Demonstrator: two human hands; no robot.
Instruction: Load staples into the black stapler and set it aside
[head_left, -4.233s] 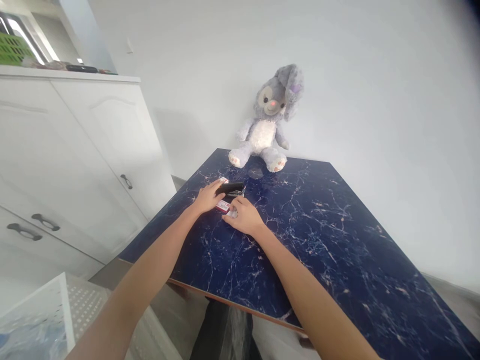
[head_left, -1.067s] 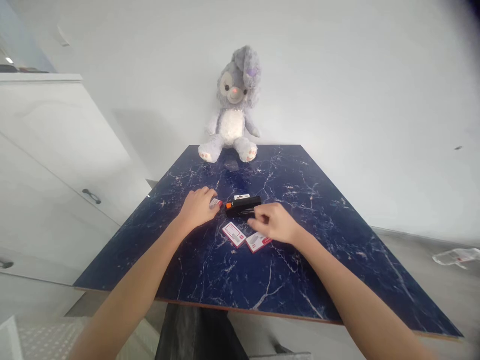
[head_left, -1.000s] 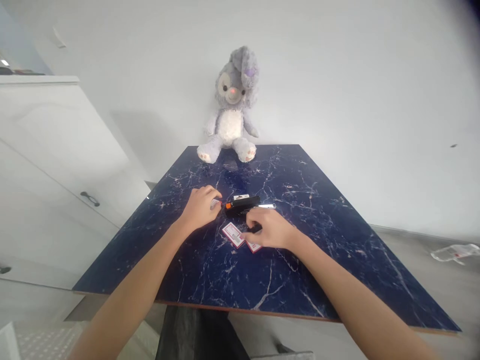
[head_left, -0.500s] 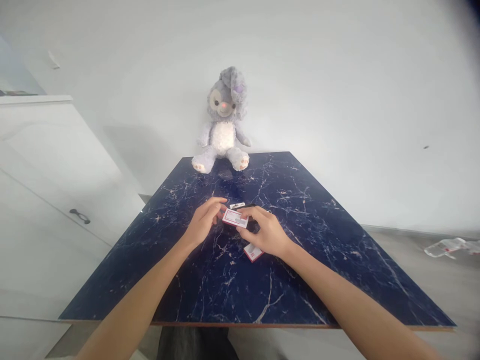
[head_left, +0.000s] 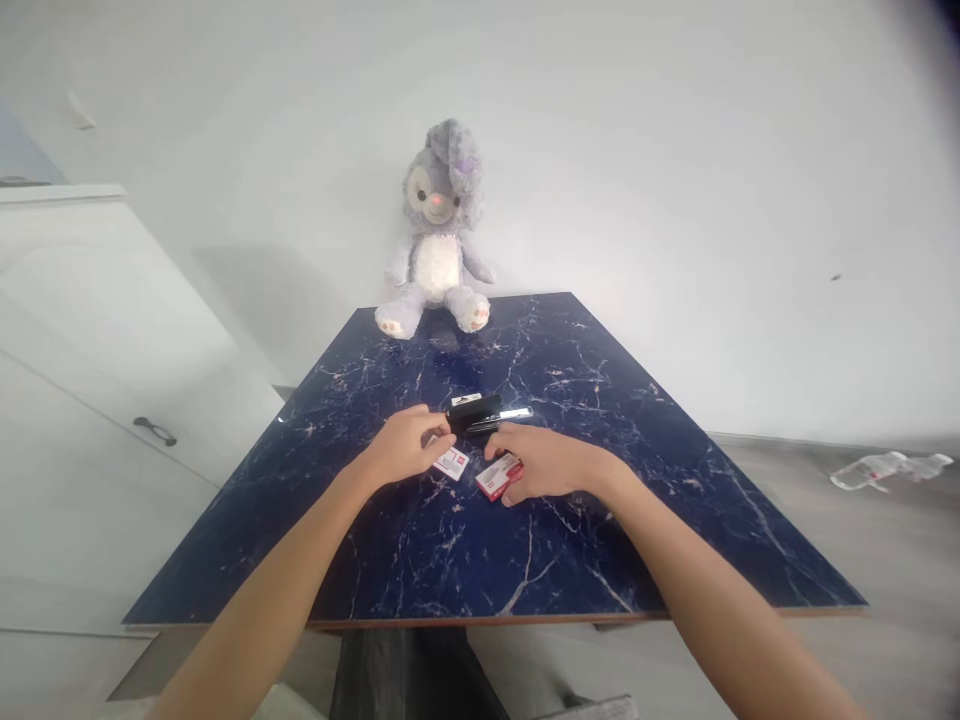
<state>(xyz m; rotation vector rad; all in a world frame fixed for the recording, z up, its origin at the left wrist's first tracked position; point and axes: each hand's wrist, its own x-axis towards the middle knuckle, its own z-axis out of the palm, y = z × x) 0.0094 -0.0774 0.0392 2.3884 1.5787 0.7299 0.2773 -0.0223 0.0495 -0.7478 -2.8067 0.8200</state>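
Observation:
My left hand (head_left: pixel 409 443) is closed, its thumb and fingers on a small white box with red edging (head_left: pixel 454 463) just above or on the tabletop. In my right hand (head_left: pixel 551 462) a second small red-and-white box (head_left: pixel 499 478) is gripped at its right end, close to the table. Just beyond both hands lies a black stapler (head_left: pixel 480 411), its bright metal part pointing right. Behind it a small white piece with dark print (head_left: pixel 466 399) is partly hidden.
The blue marble-patterned table (head_left: pixel 420 570) has its near edge in front of me. A grey plush toy (head_left: pixel 437 260) sits against the wall at the far edge. To the left stands a white cabinet (head_left: pixel 90 400); clear plastic packaging (head_left: pixel 870 470) lies on the floor at right.
One box has passed from my right hand to my left. My right hand has come down onto the other box on the table. The stapler shows more fully.

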